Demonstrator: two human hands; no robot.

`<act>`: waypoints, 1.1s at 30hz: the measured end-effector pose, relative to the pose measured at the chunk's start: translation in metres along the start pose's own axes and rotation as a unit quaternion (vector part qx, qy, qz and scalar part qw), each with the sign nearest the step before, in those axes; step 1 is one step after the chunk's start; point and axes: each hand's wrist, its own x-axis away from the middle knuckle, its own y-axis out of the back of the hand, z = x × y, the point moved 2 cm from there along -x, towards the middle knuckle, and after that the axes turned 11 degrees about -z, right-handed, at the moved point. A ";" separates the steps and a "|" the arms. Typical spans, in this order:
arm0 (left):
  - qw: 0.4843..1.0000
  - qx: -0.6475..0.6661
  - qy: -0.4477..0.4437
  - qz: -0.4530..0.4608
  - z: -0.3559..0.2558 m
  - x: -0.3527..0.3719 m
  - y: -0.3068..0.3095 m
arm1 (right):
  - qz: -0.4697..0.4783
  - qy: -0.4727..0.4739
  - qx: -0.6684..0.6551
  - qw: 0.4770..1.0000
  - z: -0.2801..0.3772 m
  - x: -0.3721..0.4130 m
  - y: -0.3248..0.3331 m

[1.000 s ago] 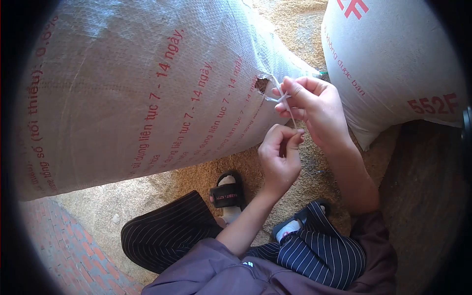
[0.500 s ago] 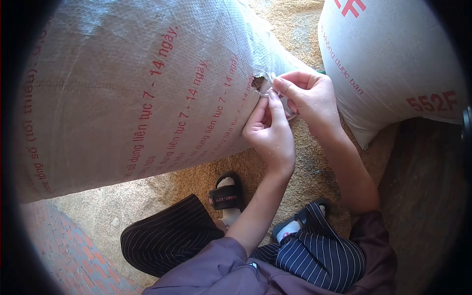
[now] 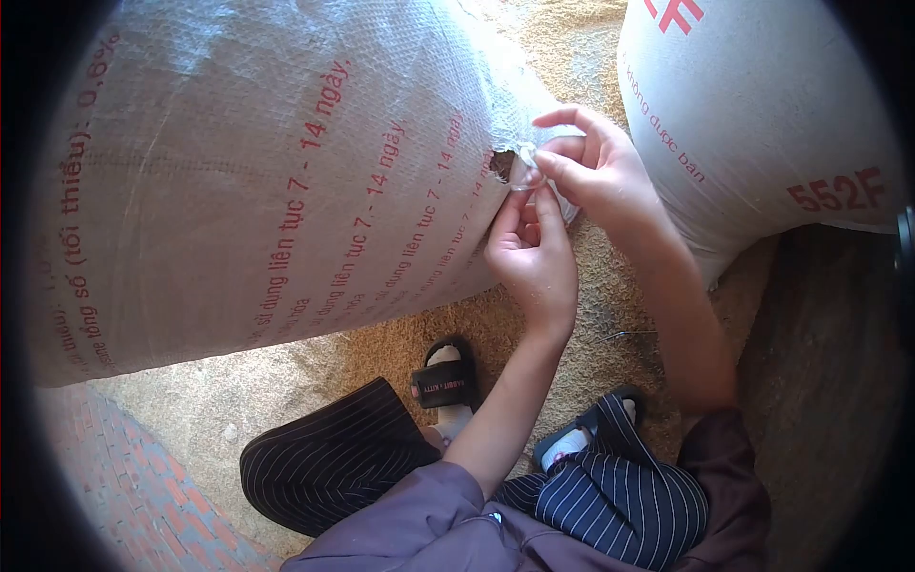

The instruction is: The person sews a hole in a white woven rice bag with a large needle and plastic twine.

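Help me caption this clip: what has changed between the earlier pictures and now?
The left hand has moved up toward the torn hole in the large sack. The white string, earlier drawn out down to that hand, is now gathered close by the hole. The right hand has its index finger lifted; whether it let go is unclear. The large sack, 552F sack and sandals stayed put.

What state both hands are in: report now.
Left hand: closed, pinching the string.
Right hand: at the string, one finger raised; grip cannot be told.
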 end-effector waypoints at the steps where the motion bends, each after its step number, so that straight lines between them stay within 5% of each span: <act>1: 0.999 -0.021 0.007 0.027 0.000 0.001 0.001 | -0.002 0.001 -0.002 1.000 0.002 -0.001 0.005; 4: 0.992 -0.098 -0.045 0.065 0.001 0.002 0.004 | 0.124 -0.016 -0.049 0.991 0.002 -0.004 0.008; 8: 0.942 -0.250 -0.207 0.086 0.001 0.000 0.012 | 0.109 0.040 0.012 0.993 0.000 0.000 0.005; 12: 0.913 -0.306 -0.244 0.112 -0.002 0.002 0.018 | 0.024 0.154 0.157 0.975 0.005 -0.001 0.005; 15: 0.912 -0.315 -0.236 0.118 -0.006 0.002 0.015 | 0.014 0.103 0.194 0.975 0.019 0.003 0.006; 21: 0.890 -0.319 -0.285 0.158 -0.012 -0.003 0.017 | -0.084 0.108 0.052 0.989 -0.016 -0.017 0.015; 23: 0.846 -0.213 -0.482 0.084 -0.012 -0.006 0.021 | -0.039 -0.037 -0.079 0.995 -0.030 -0.025 0.009; 24: 0.831 -0.228 -0.503 0.070 -0.014 -0.007 0.023 | -0.042 -0.066 -0.142 0.987 -0.034 -0.024 0.003; 27: 0.875 -0.202 -0.402 0.177 -0.011 -0.014 0.027 | -0.018 -0.015 -0.153 0.988 -0.027 -0.030 0.002; 33: 0.852 -0.199 -0.435 0.214 -0.016 -0.019 0.035 | -0.026 0.003 -0.120 0.992 -0.001 -0.036 -0.009</act>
